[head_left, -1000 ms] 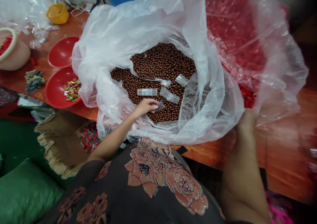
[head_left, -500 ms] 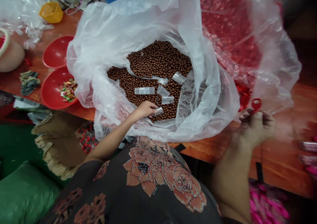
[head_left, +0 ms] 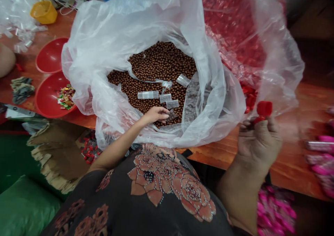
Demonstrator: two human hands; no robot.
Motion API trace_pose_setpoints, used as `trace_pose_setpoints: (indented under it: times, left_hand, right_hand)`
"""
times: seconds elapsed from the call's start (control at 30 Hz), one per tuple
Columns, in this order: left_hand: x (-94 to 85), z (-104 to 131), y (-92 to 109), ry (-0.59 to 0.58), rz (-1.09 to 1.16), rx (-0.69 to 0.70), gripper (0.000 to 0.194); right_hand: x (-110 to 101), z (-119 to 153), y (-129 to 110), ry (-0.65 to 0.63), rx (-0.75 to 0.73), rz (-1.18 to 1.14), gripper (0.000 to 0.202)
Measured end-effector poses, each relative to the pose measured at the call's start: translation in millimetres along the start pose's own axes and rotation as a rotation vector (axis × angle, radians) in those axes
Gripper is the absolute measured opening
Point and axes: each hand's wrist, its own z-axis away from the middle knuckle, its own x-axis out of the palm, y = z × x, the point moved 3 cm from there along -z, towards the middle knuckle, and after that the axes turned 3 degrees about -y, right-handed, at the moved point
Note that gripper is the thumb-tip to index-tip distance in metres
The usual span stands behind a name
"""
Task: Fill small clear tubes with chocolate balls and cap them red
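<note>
Pinching a clear tube (head_left: 172,115) in the left hand (head_left: 154,115), at six o'clock of the brown balls (head_left: 163,60); gripping a red cap (head_left: 264,108) in the right hand (head_left: 258,138), at three o'clock. Apparently readying both; probably calling next for steady tube, aligned cap.
</note>
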Motion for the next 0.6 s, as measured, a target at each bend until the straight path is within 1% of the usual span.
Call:
trace_pose_setpoints:
  times: [0.1,0.2,0.3,0.37,0.47,0.6]
  left_hand:
    - [2.2,7.7,-0.6,-0.011,0.062,-0.029,0.017]
    - [2.1,18.2,-1.4,0.036,0.066,-0.053,0.023]
    - [3.6,28.9,-2.0,0.071,0.033,-0.063,0.029]
    - [6.2,34.9,-1.4,0.068,0.031,-0.037,0.030]
    - [11.0,42.1,0.5,0.047,0.050,0.039,0.029]
    - [18.8,50.5,3.0,0.023,0.054,0.128,0.027]
  right_hand:
    - [19.1,15.0,-1.6,-0.093,-0.017,0.059,0.029]
    - [35.3,32.2,5.3,-0.177,0.063,0.134,0.027]
    - [46.5,45.7,19.3,-0.245,0.162,0.239,0.029]
    - [52.8,51.4,30.3,-0.293,0.213,0.290,0.031]
    - [63.0,57.6,46.0,-0.404,0.278,0.359,0.036]
    - [78.2,66.7,57.9,-0.507,0.272,0.484,0.034]
